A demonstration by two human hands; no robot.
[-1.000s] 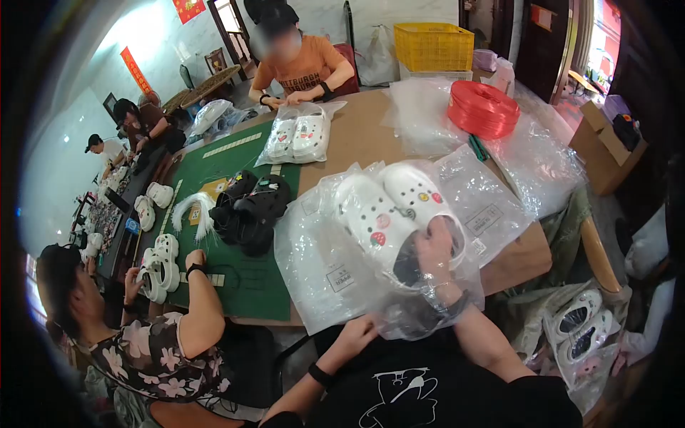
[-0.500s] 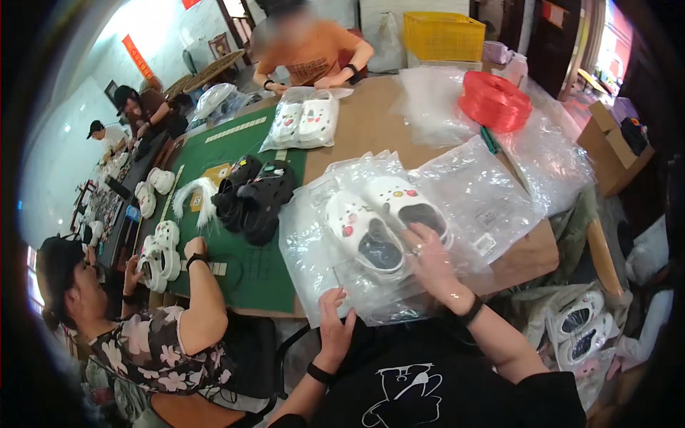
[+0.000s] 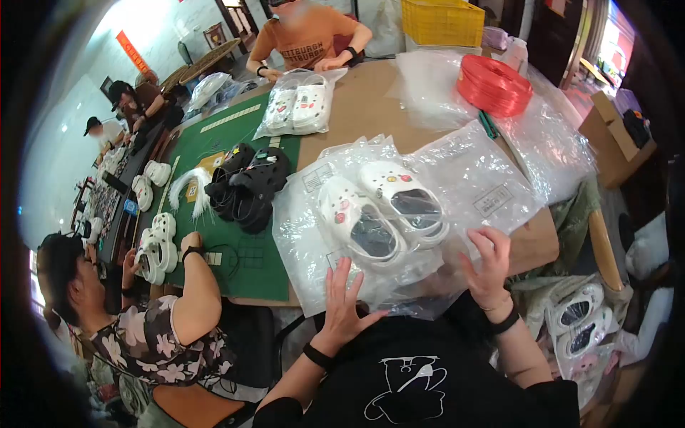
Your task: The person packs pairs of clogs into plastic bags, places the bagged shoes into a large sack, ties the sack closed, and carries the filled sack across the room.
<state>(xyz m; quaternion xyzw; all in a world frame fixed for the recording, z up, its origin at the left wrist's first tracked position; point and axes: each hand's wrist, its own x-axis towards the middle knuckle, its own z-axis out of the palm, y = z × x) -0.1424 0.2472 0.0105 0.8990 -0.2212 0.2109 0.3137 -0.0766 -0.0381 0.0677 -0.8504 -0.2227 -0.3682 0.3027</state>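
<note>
Two white clogs with small charms [image 3: 360,225] lie side by side inside a clear plastic bag [image 3: 421,291], toes pointing away from me. My left hand [image 3: 346,303] rests on the bag's near left edge, fingers spread. To the right of the bag's opening, my right hand [image 3: 487,265] is raised a little, fingers apart and curved, holding nothing. More flat clear bags [image 3: 485,178] lie under and beside the bagged clogs. A black pair of clogs [image 3: 260,189] sits to the left on the green mat [image 3: 267,274].
A co-worker in orange [image 3: 307,39] is behind bagged white clogs [image 3: 303,107]. Another person at left [image 3: 153,335] handles white clogs [image 3: 158,246]. Red twine [image 3: 494,84] lies on bags at back right, near a yellow crate [image 3: 442,23]. More bagged clogs [image 3: 585,321] are low at right.
My right hand has moved off the clogs to the right and nearer to me. My left hand has spread onto the bag's near edge. The clogs now lie inside the bag with their heels covered.
</note>
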